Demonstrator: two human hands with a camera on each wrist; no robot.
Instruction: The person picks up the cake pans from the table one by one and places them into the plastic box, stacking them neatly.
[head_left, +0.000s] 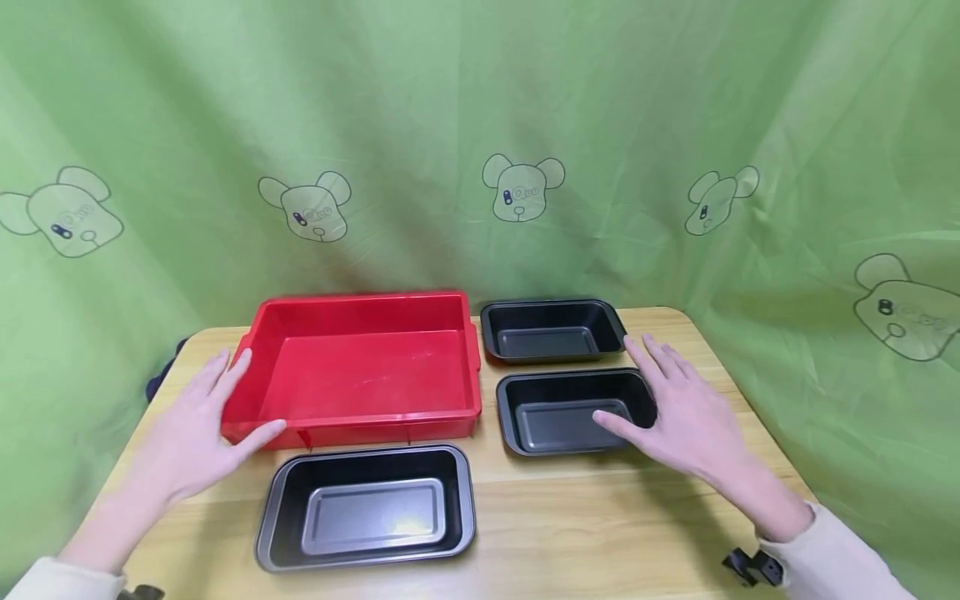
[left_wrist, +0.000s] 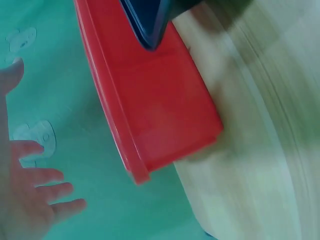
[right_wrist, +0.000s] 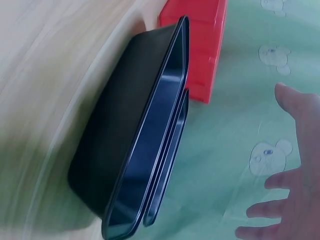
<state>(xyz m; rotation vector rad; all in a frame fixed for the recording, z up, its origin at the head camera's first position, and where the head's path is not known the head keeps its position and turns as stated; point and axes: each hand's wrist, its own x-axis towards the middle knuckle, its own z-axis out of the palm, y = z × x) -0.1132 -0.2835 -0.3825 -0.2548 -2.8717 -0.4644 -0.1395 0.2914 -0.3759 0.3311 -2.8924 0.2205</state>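
A red rectangular tray [head_left: 375,375] sits at the back left of the table. In front of it lies a dark metal loaf pan [head_left: 375,512]. To its right are two more black loaf pans, one at the back [head_left: 551,342] and one nearer [head_left: 566,425]. My left hand [head_left: 187,446] hovers by the tray's left front corner, fingers spread and holding nothing. Over the right end of the nearer black pan is my right hand [head_left: 693,421], its fingers extended and thumb apart. Both wrist views show bare hands with nothing in them.
All the pans stand on a light wooden table [head_left: 555,533]. A green curtain [head_left: 420,108] with printed bear heads hangs behind it and along the sides. A dark object [head_left: 160,377] shows past the table's left edge.
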